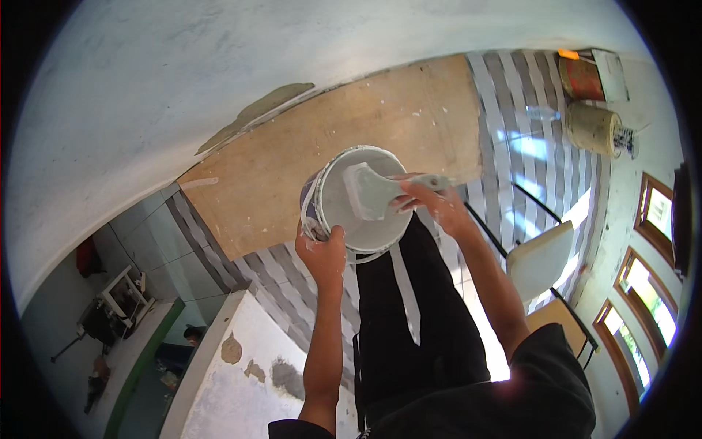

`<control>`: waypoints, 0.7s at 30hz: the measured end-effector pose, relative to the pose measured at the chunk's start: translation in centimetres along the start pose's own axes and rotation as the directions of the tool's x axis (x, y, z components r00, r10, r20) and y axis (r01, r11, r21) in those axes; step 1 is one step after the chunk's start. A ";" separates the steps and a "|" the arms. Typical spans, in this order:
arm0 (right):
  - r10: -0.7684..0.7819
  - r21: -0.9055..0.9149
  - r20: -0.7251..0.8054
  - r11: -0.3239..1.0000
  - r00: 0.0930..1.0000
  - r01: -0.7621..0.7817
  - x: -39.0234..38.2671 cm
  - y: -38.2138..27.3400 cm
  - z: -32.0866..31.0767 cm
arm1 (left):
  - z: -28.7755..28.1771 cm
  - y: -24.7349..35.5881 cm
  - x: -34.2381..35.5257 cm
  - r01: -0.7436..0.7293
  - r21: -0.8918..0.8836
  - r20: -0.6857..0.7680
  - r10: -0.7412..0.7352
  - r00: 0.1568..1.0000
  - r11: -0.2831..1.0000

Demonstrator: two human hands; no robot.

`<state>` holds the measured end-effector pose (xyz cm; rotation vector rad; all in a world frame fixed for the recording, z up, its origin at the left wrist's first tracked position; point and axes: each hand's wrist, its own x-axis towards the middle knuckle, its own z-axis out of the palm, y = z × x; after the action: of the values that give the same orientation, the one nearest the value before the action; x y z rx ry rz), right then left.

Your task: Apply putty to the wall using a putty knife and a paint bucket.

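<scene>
A round white paint bucket (345,232) with pale paint inside is at the middle of the view, above my dark trousers. My left hand (320,251) grips it at the lower left of its rim, with the thumb over the edge and white smears on the skin. My right hand (431,201) is closed round the handle of a wide, paint-coated brush (365,192). The brush head is over the inside of the bucket, near its middle, and the handle points to the right.
A paint-spotted board (256,205) lies below the white wall (168,73) on grey striped flooring. A chair (541,260) stands at the right, with cylindrical containers (591,128) behind. A low white wall (241,380) and a green-edged ledge (150,355) with tools are at lower left.
</scene>
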<state>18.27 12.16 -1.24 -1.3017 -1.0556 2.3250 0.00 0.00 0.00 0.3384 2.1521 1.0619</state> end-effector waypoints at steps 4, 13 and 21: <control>-0.075 0.080 -0.128 0.993 0.989 0.086 -2.4 -3.2 -0.6 | 0.5 1.9 0.1 0.032 -0.128 -0.024 -0.035 0.999 0.991; -0.642 -0.729 0.235 0.381 0.730 0.569 -6.7 -12.1 0.0 | 2.2 7.0 0.7 -0.005 -0.373 0.029 0.017 0.999 0.928; -0.817 -0.842 0.228 0.107 0.529 0.529 -11.1 -15.3 0.3 | 1.9 9.8 0.1 -0.006 -0.506 0.021 0.020 1.000 0.863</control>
<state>22.61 16.61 16.66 -0.9142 -2.2238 0.7366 0.58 7.34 6.72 0.1147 1.7593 1.5682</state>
